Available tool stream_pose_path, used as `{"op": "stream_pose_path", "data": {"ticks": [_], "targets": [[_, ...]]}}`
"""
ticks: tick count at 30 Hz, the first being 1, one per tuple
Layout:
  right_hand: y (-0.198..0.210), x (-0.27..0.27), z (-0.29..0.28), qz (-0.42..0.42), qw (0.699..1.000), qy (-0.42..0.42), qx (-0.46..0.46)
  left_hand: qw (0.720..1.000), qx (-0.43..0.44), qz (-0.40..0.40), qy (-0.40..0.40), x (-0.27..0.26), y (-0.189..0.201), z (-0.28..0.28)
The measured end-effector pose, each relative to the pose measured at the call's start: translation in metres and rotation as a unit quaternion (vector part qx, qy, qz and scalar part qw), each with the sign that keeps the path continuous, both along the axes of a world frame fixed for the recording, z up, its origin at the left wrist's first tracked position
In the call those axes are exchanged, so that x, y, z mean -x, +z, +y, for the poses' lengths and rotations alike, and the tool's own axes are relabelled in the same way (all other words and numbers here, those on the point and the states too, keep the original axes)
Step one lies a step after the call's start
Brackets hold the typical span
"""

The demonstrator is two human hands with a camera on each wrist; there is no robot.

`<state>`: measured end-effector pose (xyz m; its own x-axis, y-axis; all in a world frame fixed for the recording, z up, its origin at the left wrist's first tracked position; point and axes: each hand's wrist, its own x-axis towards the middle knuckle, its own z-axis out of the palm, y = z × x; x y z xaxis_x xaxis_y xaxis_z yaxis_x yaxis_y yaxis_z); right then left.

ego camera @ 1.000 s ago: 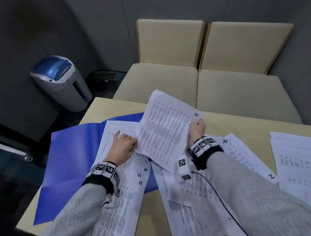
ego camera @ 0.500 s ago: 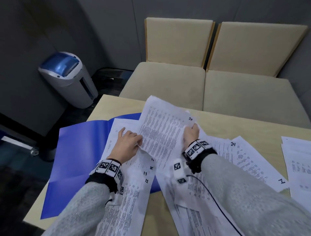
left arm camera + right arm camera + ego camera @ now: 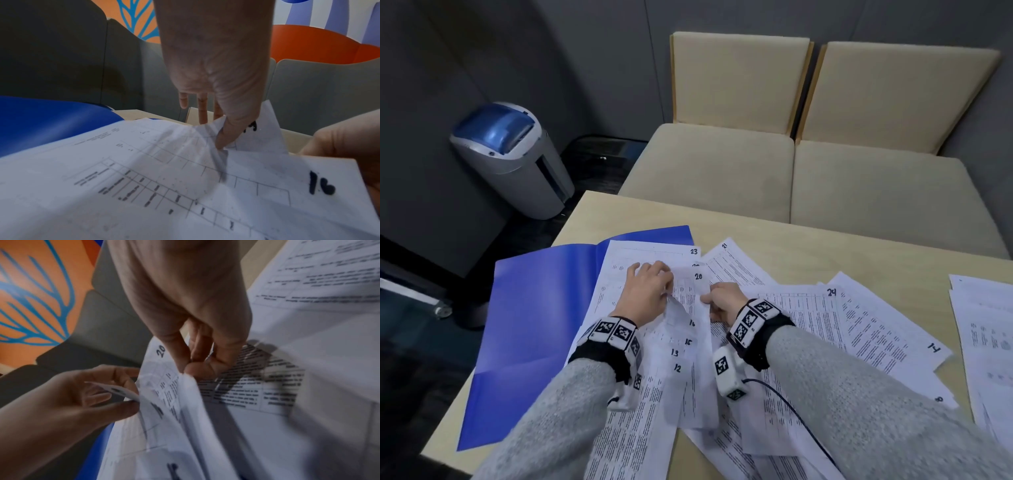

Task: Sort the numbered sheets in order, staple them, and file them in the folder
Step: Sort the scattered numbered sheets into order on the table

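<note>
Our right hand (image 3: 722, 301) pinches sheet 20 (image 3: 697, 291) at its edge over the fanned pile (image 3: 674, 353) on the folder (image 3: 534, 308); our left hand (image 3: 649, 293) pinches a pile corner. Paper is light, limp, easily creased — we judge the numbered corners the best hold.

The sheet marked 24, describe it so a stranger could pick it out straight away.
On the wooden table, right of the open blue folder, loose printed sheets lie fanned out. The sheet marked 24 lies just right of the right hand, untouched, "24" handwritten at its far corner.
</note>
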<state>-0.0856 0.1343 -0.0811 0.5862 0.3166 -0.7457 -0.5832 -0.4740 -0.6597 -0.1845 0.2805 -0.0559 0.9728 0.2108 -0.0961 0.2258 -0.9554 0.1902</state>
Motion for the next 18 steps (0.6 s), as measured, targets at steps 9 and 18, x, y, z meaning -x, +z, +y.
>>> {"op": "stream_pose_path", "data": {"ticks": [9,18], "targets": [[0.013,0.02,-0.035,-0.409,0.837,0.306,0.195,1.0,0.003,-0.007,-0.002,-0.004,-0.014,0.0],[-0.037,0.019,-0.12,-0.356,0.773,0.439,0.287,1.0,-0.011,0.008,-0.012,-0.011,-0.023,0.001]]}}
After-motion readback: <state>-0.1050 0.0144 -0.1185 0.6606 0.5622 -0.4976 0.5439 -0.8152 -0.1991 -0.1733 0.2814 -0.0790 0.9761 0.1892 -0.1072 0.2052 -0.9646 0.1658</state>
